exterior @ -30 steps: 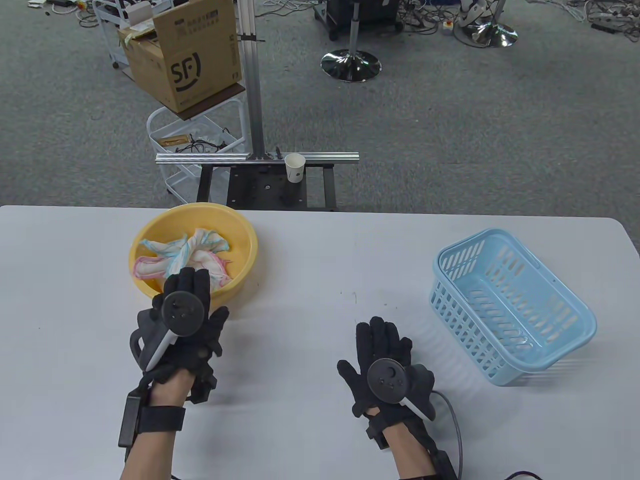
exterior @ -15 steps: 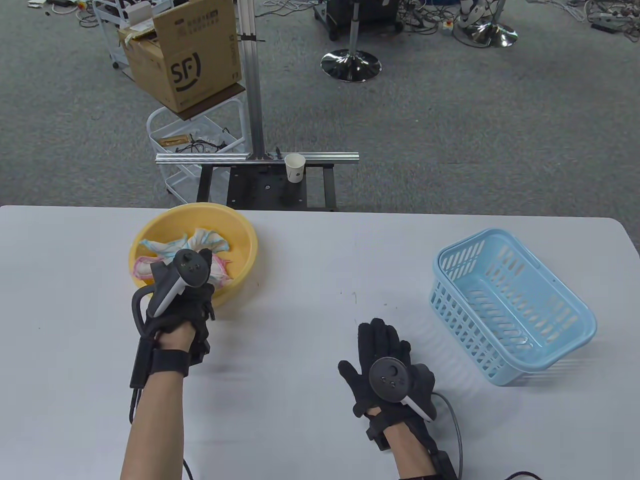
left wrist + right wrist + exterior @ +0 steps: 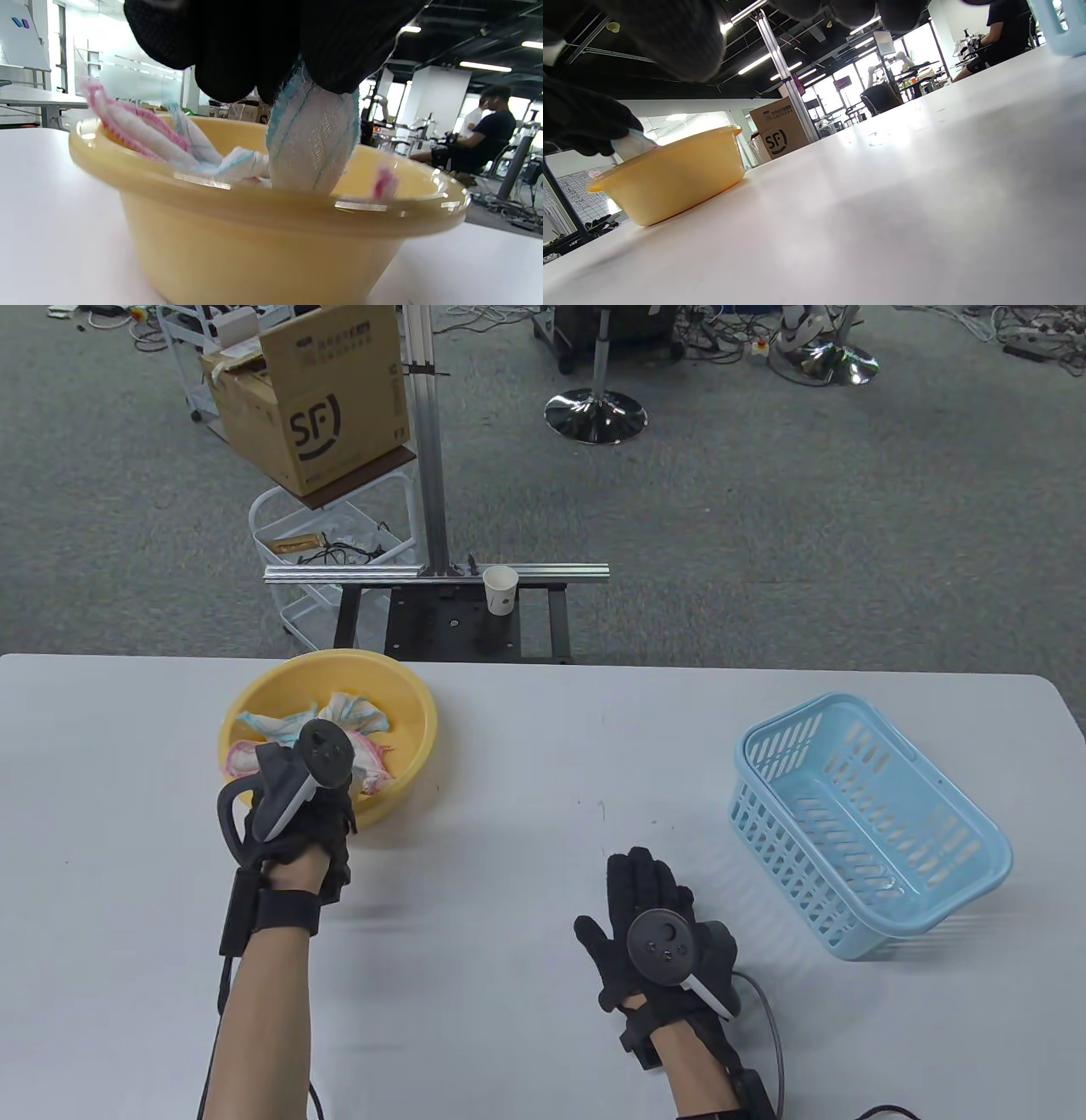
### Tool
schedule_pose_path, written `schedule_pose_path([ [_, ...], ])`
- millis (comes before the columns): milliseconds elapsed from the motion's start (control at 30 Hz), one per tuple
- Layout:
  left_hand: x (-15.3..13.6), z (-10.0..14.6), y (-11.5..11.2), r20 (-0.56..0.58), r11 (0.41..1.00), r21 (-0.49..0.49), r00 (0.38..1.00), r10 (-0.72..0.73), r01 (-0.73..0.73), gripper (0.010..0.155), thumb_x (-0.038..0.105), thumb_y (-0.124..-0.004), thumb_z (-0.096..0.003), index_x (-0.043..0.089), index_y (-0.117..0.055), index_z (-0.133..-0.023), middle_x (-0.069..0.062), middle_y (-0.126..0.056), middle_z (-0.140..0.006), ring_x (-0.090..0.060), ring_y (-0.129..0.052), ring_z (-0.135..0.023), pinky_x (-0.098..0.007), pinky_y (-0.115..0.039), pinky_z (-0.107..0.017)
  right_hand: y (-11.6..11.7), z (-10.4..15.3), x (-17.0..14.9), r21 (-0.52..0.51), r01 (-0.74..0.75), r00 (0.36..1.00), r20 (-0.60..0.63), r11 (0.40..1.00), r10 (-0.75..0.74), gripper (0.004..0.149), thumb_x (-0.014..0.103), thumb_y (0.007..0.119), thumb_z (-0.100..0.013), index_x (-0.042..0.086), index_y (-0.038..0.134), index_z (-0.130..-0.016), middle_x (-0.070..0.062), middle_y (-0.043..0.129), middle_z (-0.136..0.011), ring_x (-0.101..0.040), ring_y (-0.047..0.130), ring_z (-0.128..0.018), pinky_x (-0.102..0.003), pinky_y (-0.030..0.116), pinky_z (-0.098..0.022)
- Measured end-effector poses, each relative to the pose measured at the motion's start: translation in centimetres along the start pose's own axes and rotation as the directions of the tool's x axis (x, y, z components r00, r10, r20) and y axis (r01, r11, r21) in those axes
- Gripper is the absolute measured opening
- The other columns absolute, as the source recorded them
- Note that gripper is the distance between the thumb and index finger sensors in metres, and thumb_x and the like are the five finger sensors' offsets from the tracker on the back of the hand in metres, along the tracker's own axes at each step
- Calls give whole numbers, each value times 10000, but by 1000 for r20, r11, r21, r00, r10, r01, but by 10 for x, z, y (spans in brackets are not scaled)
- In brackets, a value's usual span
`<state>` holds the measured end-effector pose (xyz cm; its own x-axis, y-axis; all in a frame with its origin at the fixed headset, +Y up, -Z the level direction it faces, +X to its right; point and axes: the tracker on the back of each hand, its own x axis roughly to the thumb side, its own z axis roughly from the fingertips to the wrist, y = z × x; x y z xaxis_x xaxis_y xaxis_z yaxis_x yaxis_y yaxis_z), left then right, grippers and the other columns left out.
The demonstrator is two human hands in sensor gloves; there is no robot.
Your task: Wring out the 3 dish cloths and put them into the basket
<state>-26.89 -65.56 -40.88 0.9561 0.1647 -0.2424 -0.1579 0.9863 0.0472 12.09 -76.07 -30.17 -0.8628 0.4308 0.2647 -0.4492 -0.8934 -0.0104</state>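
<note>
Now my left hand (image 3: 307,806) pinches a blue-edged cloth (image 3: 312,144) in the yellow bowl (image 3: 420,746). My right hand (image 3: 649,929) lies flat and holds nothing.

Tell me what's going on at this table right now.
A person in sensor gloves is starting to pull dish cloths out of a yellow basin. The left hand reaches into the basin and pinches a blue-edged cloth, lifting it above the rim. The right hand rests flat on the white table, holding nothing. The blue basket on the right has no cloth in it yet.
</note>
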Motion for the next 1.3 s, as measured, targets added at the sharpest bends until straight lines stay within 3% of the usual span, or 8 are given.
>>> schedule_pose_path([
  [200, -2, 23, 49, 60, 994, 102, 998, 36, -42, 456, 346, -839, -467, 344, -839, -923, 67, -847, -951, -249, -880, -875, -503, -709, -681, 1, 0, 1, 2, 4, 1000, 5, 1000, -4, 814, 565, 717, -545, 128, 298, -1090, -237, 311, -1149, -544, 399, -1046, -754, 418, -684],
  [367, -1, 50, 91, 136, 973, 216, 989, 53, -82, 454, 336, -844, -465, 327, -845, -918, 49, -894, -874, -238, -930, -784, -488, -742, -647, 2, 0, 3, 10, 2, 1000, 14, 1000, -2, 812, 564, 716, -547, 126, 301, -1090, -239, 314, -1148, -545, 403, -1045, -753, 420, -684],
  [767, 26, 109, 164, 305, 919, 352, 950, 66, -177, 456, 333, -839, -467, 318, -841, -923, 45, -894, -860, -231, -930, -765, -485, -743, -643, 4, 1, 10, 7, 13, 999, 44, 1000, -13, 826, 577, 720, -541, 129, 296, -1091, -235, 310, -1151, -544, 395, -1047, -755, 411, -686],
  [1033, 58, 136, 184, 418, 895, 373, 906, 74, -245, 456, 337, -838, -469, 323, -840, -925, 51, -892, -867, -232, -927, -772, -485, -742, -647, -1, 4, 23, -51, 42, 990, 134, 998, -35, 886, 646, 713, -511, 144, 268, -1090, -222, 282, -1154, -534, 370, -1055, -756, 389, -690],
  [1300, 94, 153, 171, 518, 902, 336, 853, 63, -271, 457, 339, -841, -467, 326, -845, -924, 54, -895, -867, -230, -932, -772, -484, -746, -646, -15, 12, 40, -225, 133, 959, 274, 965, -68, 948, 717, 690, -470, 153, 234, -1080, -205, 281, -1152, -520, 386, -1054, -747, 398, -695],
])
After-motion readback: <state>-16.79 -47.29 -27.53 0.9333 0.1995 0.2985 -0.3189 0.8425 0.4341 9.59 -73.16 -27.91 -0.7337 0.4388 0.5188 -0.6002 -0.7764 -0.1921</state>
